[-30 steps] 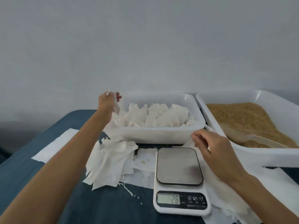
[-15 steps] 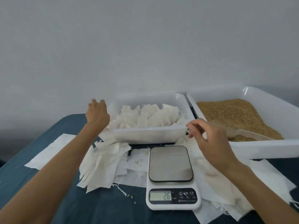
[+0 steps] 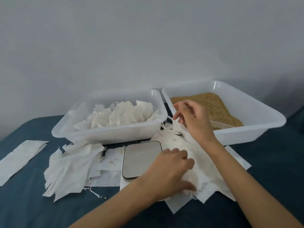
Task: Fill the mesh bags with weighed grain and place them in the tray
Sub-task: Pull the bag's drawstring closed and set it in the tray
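My right hand (image 3: 192, 119) is up by the grain tub (image 3: 246, 129), fingers pinching a drawstring off the pile of empty bags (image 3: 181, 148). My left hand (image 3: 171, 170) has come back from the tray (image 3: 105, 134), where it was half a second ago, and now lies flat on that pile, fingers relaxed, just right of the scale (image 3: 141, 158). The last filled bag looks delivered; filled bags (image 3: 121, 115) stand in the tray. Grain (image 3: 207, 102) sits untouched, scale bare, so I reckon a fresh bag is next.

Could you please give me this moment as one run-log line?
left hand: pressing empty bags | right hand: pinching bag drawstring | scale: bare
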A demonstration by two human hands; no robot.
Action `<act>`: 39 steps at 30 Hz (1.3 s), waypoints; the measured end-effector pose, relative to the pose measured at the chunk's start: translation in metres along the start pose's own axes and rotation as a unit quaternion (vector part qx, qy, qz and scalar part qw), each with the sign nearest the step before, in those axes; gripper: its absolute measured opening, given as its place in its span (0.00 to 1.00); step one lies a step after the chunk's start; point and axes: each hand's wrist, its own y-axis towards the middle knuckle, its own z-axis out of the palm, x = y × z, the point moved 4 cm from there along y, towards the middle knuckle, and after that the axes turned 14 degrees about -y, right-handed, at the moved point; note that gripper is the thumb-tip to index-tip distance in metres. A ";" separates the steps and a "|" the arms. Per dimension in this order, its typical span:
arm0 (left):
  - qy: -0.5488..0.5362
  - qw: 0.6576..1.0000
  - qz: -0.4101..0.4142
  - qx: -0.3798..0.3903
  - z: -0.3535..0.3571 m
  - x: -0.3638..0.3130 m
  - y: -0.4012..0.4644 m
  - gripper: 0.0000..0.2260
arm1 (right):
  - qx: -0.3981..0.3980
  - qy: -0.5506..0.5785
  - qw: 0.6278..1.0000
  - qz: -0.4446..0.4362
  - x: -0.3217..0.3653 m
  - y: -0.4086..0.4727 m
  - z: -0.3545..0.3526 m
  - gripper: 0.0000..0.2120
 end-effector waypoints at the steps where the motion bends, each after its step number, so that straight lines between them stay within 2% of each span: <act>1: 0.026 0.999 -0.003 0.019 0.003 -0.001 0.000 0.23 | 0.000 0.002 1.000 0.002 -0.001 0.000 0.000 0.10; 3: 0.037 0.999 -0.005 0.033 0.005 0.000 -0.002 0.21 | 0.001 0.004 1.000 0.005 -0.001 0.000 0.000 0.11; 8: 0.055 0.997 0.043 0.041 0.008 -0.007 -0.006 0.07 | 0.004 0.002 1.000 0.009 0.000 -0.002 0.002 0.11; 10: -0.012 0.999 0.039 -0.004 0.008 -0.004 -0.007 0.08 | 0.002 -0.003 1.000 0.007 0.001 -0.002 0.001 0.11; 12: -0.169 0.981 -0.012 -0.096 -0.002 0.008 -0.009 0.08 | -0.001 -0.004 1.000 0.006 0.001 -0.002 0.000 0.11; 14: -0.339 0.915 -0.079 -0.204 -0.015 0.034 -0.010 0.08 | -0.004 -0.013 1.000 0.001 0.002 -0.002 0.001 0.11; 16: -0.497 0.814 -0.129 -0.270 -0.023 0.065 -0.011 0.07 | -0.006 -0.033 0.999 -0.014 0.003 -0.003 0.002 0.10; 17: -0.551 0.771 -0.142 -0.287 -0.025 0.078 -0.012 0.07 | -0.003 -0.045 0.999 -0.025 0.004 -0.004 0.004 0.10; 20: -0.645 0.675 -0.163 -0.318 -0.022 0.109 -0.024 0.06 | 0.022 -0.129 0.988 -0.083 0.006 -0.011 0.013 0.06; 21: -0.689 0.629 -0.160 -0.322 -0.020 0.116 -0.028 0.06 | 0.036 -0.169 0.978 -0.112 0.007 -0.014 0.018 0.06; 23: -0.761 0.552 -0.131 -0.315 -0.016 0.123 -0.033 0.06 | 0.070 -0.219 0.962 -0.146 0.008 -0.020 0.029 0.12; 24: -0.779 0.533 -0.118 -0.309 -0.016 0.126 -0.035 0.07 | 0.086 -0.216 0.962 -0.145 0.008 -0.021 0.034 0.15; 28: -0.809 0.502 -0.086 -0.292 -0.024 0.131 -0.039 0.07 | 0.183 -0.130 0.973 -0.049 0.003 -0.029 0.049 0.28; 30: -0.806 0.510 -0.083 -0.288 -0.025 0.130 -0.040 0.07 | 0.228 -0.109 0.967 -0.009 0.000 -0.033 0.057 0.31; 35: -0.800 0.539 -0.067 -0.255 -0.025 0.125 -0.040 0.03 | 0.213 0.015 0.977 0.030 0.004 -0.035 0.058 0.26; 37: -0.803 0.538 -0.066 -0.250 -0.025 0.125 -0.039 0.05 | 0.199 0.044 0.979 0.021 0.007 -0.034 0.053 0.20; 39: -0.807 0.527 -0.065 -0.257 -0.027 0.127 -0.040 0.06 | 0.146 0.009 0.989 -0.006 0.010 -0.031 0.045 0.13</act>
